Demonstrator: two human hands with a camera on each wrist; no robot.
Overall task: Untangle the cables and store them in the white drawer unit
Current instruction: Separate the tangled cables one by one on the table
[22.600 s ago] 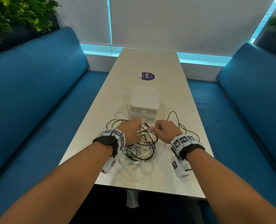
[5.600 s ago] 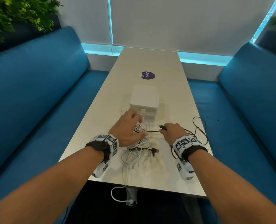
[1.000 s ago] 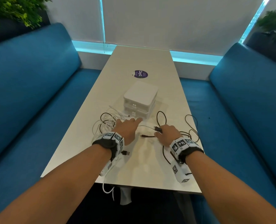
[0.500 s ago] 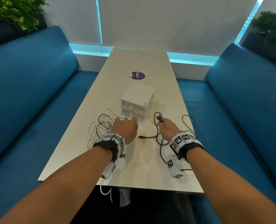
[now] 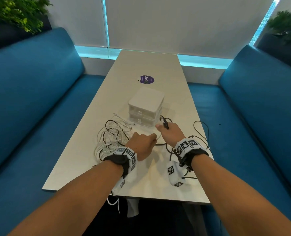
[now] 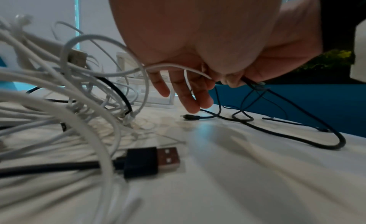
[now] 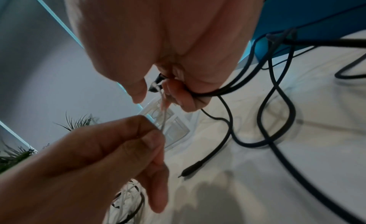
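**Desk:** What does the frame show?

**Photographer:** A person's left hand point(image 5: 142, 144) pinches a thin white cable point(image 7: 162, 118) between thumb and fingertip, while the right hand point(image 5: 170, 133) grips the plug end of a black cable point(image 5: 165, 124), fingers curled around it. The white strand runs taut between the 2 hands, just in front of the white drawer unit point(image 5: 145, 106), which sits mid-tabletop with both drawers closed. A tangle of white and black cables point(image 5: 114, 137) lies to its near left; more black loops point(image 5: 201, 130) trail right.

**Desk:** What could go wrong?

**Photographer:** In my judgement, pulling the hands apart could tighten the snag where white meets black rather than free it. A hard tug might also drag the heap, and 1 white lead point(image 5: 114, 202) already hangs off the near edge of the tabletop point(image 5: 158, 188), so more could follow. The black USB plug point(image 6: 152, 161) beside the left wrist could catch in a loop.

**Desk:** Any readable text?

**Photographer:** A round purple sticker point(image 5: 147, 79) on the far tabletop appears to read "ClayG"; the smaller print is illegible. The wristbands point(image 5: 186, 145) carry black-and-white square markers, no words.
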